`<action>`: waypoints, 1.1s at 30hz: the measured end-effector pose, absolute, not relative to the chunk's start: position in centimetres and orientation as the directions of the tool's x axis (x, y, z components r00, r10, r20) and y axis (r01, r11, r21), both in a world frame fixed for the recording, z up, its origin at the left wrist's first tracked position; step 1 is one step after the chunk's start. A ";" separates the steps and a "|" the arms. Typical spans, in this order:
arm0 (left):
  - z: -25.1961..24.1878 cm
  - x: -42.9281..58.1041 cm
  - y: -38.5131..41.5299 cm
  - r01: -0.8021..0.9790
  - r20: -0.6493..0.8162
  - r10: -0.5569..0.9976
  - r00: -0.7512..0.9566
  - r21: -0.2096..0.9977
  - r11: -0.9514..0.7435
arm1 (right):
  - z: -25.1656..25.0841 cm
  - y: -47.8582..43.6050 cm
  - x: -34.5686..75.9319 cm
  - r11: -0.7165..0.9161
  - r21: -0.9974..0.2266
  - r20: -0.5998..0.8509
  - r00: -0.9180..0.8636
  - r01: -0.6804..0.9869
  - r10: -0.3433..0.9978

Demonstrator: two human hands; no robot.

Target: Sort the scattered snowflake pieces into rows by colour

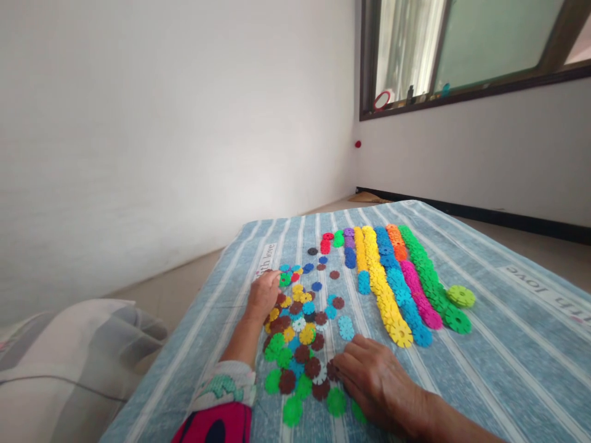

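The left hand (pixel 263 296) has bent fingers by a green disc (pixel 285 280), at the left edge of a messy pile (pixel 302 354) of discs. The right hand (pixel 376 376) is curled beside a brown disc (pixel 332 370) at the pile's right edge. I can't tell if either holds one. Farther right, on the striped cloth (pixel 498 351), discs overlap in long rows, like the yellow row (pixel 380 283) and the green row (pixel 422 267).

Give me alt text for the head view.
A person's left hand and right hand are at opposite sides of scattered multicolored discs on a blue striped cloth. Right of the scatter, overlapping discs form colorful rows.
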State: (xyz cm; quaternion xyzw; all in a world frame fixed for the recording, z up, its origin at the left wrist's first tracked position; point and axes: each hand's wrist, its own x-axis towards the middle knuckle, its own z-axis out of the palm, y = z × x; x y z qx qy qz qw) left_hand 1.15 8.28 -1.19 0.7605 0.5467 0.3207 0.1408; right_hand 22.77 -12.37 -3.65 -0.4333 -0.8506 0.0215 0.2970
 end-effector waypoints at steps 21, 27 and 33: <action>2.4 8.6 2.8 0.219 -0.022 0.824 0.567 0.968 -0.125 | -2.0 -9.2 25.0 0.132 -0.948 0.205 0.238 0.291 0.949; 3.4 11.4 0.1 0.224 -0.074 0.684 0.725 0.965 -0.134 | -1.3 -8.8 26.1 0.103 -0.988 0.127 0.213 0.118 0.969; 3.8 11.4 -0.1 0.245 -0.033 0.710 0.704 0.949 -0.199 | 0.0 -11.6 32.1 0.104 -0.949 0.184 0.253 0.298 0.950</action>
